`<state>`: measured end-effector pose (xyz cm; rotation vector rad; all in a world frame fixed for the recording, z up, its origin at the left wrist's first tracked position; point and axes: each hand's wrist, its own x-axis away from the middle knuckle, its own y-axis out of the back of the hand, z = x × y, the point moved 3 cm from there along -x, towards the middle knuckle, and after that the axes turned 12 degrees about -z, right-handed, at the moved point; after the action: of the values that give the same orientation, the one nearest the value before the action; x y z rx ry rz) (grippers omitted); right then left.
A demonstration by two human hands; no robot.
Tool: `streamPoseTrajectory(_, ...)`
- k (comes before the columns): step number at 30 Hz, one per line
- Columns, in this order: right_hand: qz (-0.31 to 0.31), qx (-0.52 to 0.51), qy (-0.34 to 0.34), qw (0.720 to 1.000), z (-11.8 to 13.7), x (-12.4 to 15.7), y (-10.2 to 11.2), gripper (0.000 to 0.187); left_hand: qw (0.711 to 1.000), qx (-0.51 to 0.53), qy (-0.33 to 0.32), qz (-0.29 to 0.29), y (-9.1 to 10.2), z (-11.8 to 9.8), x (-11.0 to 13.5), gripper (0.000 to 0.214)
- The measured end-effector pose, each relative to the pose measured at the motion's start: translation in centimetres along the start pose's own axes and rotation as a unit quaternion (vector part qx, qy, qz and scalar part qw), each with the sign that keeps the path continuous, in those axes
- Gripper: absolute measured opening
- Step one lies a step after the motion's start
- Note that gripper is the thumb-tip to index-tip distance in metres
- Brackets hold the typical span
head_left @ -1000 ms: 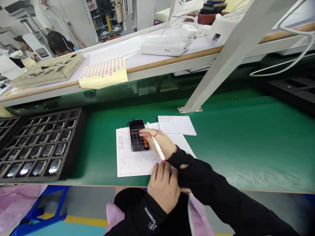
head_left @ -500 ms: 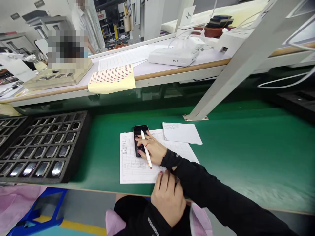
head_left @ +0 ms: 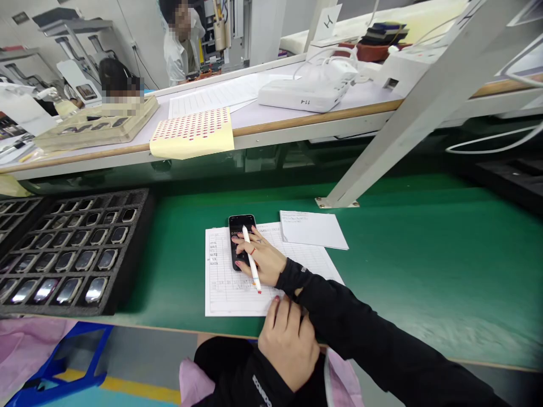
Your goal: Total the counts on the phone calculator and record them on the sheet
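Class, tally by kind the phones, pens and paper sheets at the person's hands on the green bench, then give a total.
Phones: 1, the phone
Pens: 1, the pen in the right hand
Paper sheets: 2, the lined sheet and the small sheet
Total: 4

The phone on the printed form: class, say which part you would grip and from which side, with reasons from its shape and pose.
I would pinch the phone across its two long edges near the far end, coming from above. It lies flat, screen up, on the printed form, and it is narrow; the right hand, holding a white pen, covers its near half.
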<state>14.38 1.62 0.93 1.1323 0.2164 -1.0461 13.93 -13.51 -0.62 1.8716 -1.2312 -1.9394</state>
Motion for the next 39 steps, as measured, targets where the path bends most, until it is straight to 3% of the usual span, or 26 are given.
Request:
streamPoseTrajectory(13, -0.029, 0.010, 0.010, 0.999, 0.35, -0.13, 0.24, 0.018, 1.000, 0.002, -0.002, -0.008, 0.06, -0.04, -0.11, 0.030)
streamPoseTrajectory(39, -0.017, -0.001, -0.008, 1.000, 0.07, -0.02, -0.15, 0.019, 1.000, 0.004, 0.001, -0.007, 0.15, -0.07, -0.30, 0.030)
